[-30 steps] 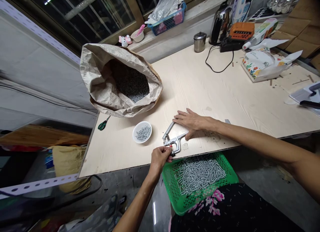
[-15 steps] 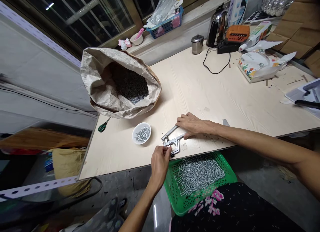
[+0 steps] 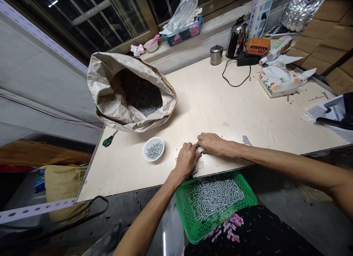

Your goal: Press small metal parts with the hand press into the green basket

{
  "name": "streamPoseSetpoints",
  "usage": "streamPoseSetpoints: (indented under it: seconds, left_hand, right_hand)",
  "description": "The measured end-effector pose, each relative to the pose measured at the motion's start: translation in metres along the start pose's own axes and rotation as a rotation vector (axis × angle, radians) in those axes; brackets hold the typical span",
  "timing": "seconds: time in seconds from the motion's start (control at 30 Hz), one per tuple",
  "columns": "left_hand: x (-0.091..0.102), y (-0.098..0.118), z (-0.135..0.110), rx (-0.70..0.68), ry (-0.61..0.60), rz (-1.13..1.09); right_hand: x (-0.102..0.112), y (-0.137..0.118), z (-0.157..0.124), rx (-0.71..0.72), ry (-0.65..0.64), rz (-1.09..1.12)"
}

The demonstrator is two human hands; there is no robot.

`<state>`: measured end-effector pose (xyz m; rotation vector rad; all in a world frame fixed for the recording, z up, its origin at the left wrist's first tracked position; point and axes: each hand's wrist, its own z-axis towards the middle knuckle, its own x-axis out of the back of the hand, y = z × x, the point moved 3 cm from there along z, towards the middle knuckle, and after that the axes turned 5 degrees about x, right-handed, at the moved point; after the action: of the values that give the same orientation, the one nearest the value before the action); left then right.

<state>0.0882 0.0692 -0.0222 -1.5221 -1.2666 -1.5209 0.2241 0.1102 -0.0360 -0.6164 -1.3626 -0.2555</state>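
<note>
My left hand (image 3: 186,159) lies over a silver spring-handled pliers (image 3: 199,149), fingers curled round its handles and hiding most of it. My right hand (image 3: 211,143) is closed on the handle ends, its fingertips close to those of my left. Only a bit of handle between the hands and part of the C-shaped jaw by the table edge show. Left of the hands stands a white bowl (image 3: 153,149) of small metal pins. Below the table edge, a green basket (image 3: 182,212) holds many similar ribbed metal pieces.
A woven sack (image 3: 100,86) full of small metal pieces stands open at the back left of the table (image 3: 217,101). Green-handled scissors (image 3: 108,141) lie near the left edge. A lidded metal cup (image 3: 216,55), a kettle (image 3: 237,35) and a tissue pack (image 3: 278,81) are farther back.
My left hand has moved from the jaw up and right onto the pliers' handles. The handles have come together, and my right hand has closed lower on them.
</note>
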Motion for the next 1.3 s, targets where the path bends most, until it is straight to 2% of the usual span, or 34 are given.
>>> streamPoseSetpoints:
  seconds: [0.1,0.2,0.3,0.37,0.43,0.5,0.57,0.73,0.83,0.93,1.03,1.13,1.23,1.3]
  left_hand:
    - [-0.005,0.007,-0.002,0.048,0.002,0.017]
    - [-0.004,0.005,-0.004,0.050,0.033,-0.029]
    - [0.012,-0.010,-0.016,0.077,0.198,-0.153]
    - [0.024,-0.026,-0.032,0.181,0.335,-0.229]
    - [0.030,-0.041,-0.051,0.333,0.395,-0.270]
    - [0.028,-0.050,-0.067,0.457,0.342,-0.278]
    - [0.020,-0.052,-0.074,0.543,0.233,-0.277]
    - [0.006,-0.048,-0.063,0.701,-0.051,-0.334]
    - [0.008,-0.049,-0.051,0.682,-0.179,-0.359]
    - [0.016,-0.049,-0.046,0.617,-0.244,-0.281]
    - [0.029,-0.040,-0.052,0.504,-0.140,-0.028]
    - [0.043,-0.020,-0.067,0.359,-0.037,0.149]
    - [0.054,-0.002,-0.083,0.199,-0.083,0.100]
    - [0.063,-0.005,-0.085,0.174,-0.043,0.064]
  right_hand:
    - [-0.003,-0.004,0.002,0.000,-0.009,-0.003]
    - [0.002,-0.004,0.000,-0.015,-0.024,0.013]
    - [0.014,-0.004,-0.011,-0.001,0.042,0.064]
    - [0.022,-0.008,-0.020,0.030,0.127,0.104]
    - [0.023,-0.013,-0.028,0.031,0.171,0.132]
    - [0.019,-0.020,-0.032,0.004,0.162,0.142]
    - [0.011,-0.026,-0.031,-0.025,0.142,0.126]
    - [-0.012,-0.035,-0.021,-0.064,0.186,0.066]
    - [-0.020,-0.036,-0.018,-0.069,0.210,0.032]
    - [-0.025,-0.036,-0.018,-0.066,0.226,0.024]
    - [-0.028,-0.037,-0.018,-0.064,0.243,0.033]
    - [-0.029,-0.038,-0.018,-0.069,0.276,0.059]
    - [-0.027,-0.039,-0.019,-0.065,0.301,0.083]
    - [-0.026,-0.040,-0.019,-0.054,0.314,0.095]
